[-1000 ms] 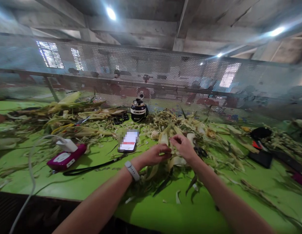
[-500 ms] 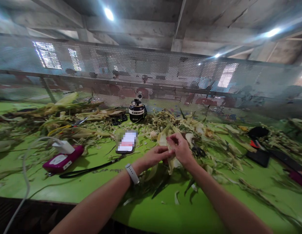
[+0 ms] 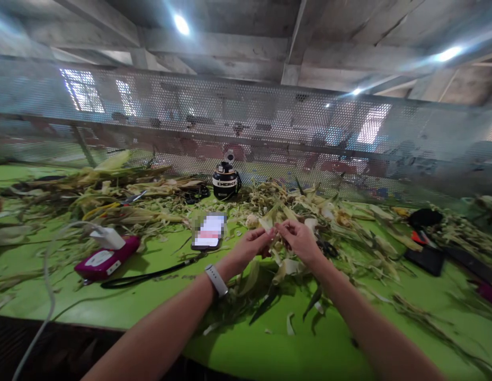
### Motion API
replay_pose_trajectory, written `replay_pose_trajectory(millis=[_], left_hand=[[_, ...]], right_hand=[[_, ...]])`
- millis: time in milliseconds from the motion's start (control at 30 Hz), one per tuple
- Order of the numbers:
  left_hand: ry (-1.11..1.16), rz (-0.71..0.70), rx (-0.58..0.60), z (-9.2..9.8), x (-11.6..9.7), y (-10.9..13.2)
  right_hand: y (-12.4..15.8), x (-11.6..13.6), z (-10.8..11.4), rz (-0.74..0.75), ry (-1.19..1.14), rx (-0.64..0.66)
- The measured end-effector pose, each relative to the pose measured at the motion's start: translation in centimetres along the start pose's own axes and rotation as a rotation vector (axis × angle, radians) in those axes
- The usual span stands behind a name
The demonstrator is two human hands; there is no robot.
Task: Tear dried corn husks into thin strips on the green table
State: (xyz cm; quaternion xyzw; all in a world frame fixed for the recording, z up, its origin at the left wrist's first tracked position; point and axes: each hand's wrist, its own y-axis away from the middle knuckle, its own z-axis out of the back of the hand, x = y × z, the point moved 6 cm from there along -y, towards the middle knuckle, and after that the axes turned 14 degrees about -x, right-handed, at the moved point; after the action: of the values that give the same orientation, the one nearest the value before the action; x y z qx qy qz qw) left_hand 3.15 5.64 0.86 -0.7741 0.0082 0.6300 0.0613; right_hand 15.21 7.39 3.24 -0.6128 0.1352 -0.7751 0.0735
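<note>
My left hand (image 3: 251, 244) and my right hand (image 3: 300, 239) meet above a heap of pale corn husks (image 3: 285, 264) on the green table (image 3: 150, 301). Both hands pinch a thin strip of husk (image 3: 275, 231) between their fingertips. A pale wristband (image 3: 216, 279) sits on my left wrist. Loose husk leaves lie under and around both hands, and dark green strips lie just in front of them.
A phone (image 3: 209, 231) lies left of my hands, with a black strap (image 3: 150, 273) beside it. A magenta power bank (image 3: 106, 258) with a white plug and cable is further left. A dark bottle (image 3: 225, 180) stands by the perforated metal screen (image 3: 246, 121). Black items (image 3: 426, 254) lie right.
My hands have lifted slightly and drawn a little apart, with the husk strip pulled between the fingertips. The view has shifted a bit.
</note>
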Motion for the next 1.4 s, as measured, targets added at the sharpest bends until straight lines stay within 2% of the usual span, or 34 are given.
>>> replay_pose_trajectory(millis=[133, 333, 433, 533, 600, 667, 767, 900, 1000, 1267, 1333, 1400], left_hand=[[-0.107, 0.051, 0.005, 0.1, 0.3, 0.1], [-0.162, 0.086, 0.115, -0.3, 0.6, 0.3], [-0.097, 0.038, 0.125, -0.4, 0.5, 0.2], [-0.02, 0.018, 0.043, 0.0, 0.3, -0.2], [0.012, 0.043, -0.015, 0.4, 0.4, -0.5], [0.029, 0.067, -0.033, 0.6, 0.5, -0.5], [0.045, 0.08, -0.007, 0.5, 0.8, -0.7], [0.065, 0.064, 0.019, 0.5, 1.2, -0.9], [0.082, 0.067, 0.043, 0.3, 1.2, -0.9], [0.183, 0.119, 0.049, 0.2, 0.5, -0.5], [0.201, 0.111, 0.017, 0.5, 0.6, -0.8], [0.233, 0.095, -0.027, 0.9, 0.7, -1.1]], right_hand=[[0.1, 0.1, -0.3, 0.021, -0.042, -0.001], [-0.6, 0.0, 1.0, 0.116, 0.033, -0.155], [-0.8, -0.4, 1.2, 0.025, 0.002, -0.155], [-0.7, -0.8, 1.4, -0.144, -0.021, -0.16], [-0.3, -0.7, 1.1, -0.189, 0.015, -0.1], [0.1, -0.4, 0.5, -0.122, 0.083, -0.017], [0.7, 0.3, -0.2, 0.075, 0.16, 0.04], [0.7, 0.6, -0.2, 0.226, 0.219, -0.019], [0.4, 0.8, 0.2, 0.269, 0.252, -0.085], [-0.2, 0.5, 1.3, 0.221, 0.199, -0.185], [-0.2, 0.2, 1.3, 0.126, 0.145, -0.16], [0.1, -0.3, 0.9, -0.028, 0.086, -0.098]])
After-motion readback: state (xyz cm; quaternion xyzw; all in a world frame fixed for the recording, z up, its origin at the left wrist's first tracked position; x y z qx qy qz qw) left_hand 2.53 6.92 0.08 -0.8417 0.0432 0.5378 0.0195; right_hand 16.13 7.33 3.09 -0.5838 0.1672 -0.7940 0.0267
